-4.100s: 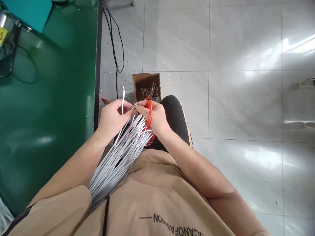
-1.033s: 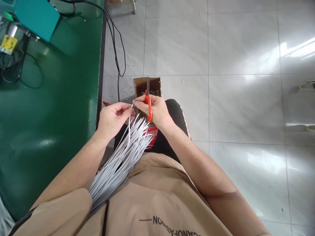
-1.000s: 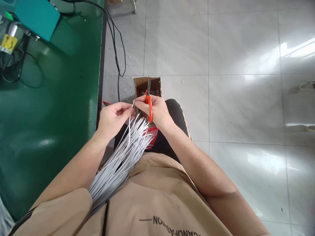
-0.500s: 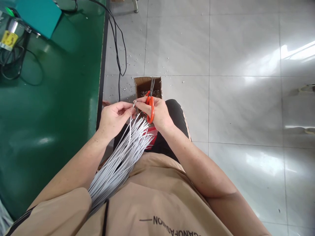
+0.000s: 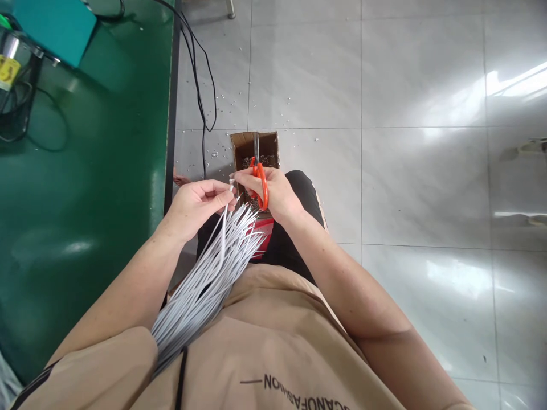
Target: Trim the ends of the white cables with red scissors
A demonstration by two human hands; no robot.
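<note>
Head view: my left hand [image 5: 194, 204] pinched one wire [image 5: 223, 228], tip at twelve o'clock beside my right hand [image 5: 273, 193], which gripped the scissors [image 5: 258, 173].

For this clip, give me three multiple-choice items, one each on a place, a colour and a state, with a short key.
1. Where does the open brown cardboard box stand?
A. On the green table
B. On the grey tiled floor beyond the knees
C. On the lap

2. What colour are the handles of the scissors?
A. Orange
B. Blue
C. Black

3. How do the scissor blades stand?
A. Wide open
C. Snapped off
B. Shut, pointing away over the box

Key: 1 B, the box sits on the grey tiled floor beside the green table. 2 A, orange loops show in the right hand. 3 B, the blades form one line; the left hand pinches one wire of the grey-white wire bundle.
</note>
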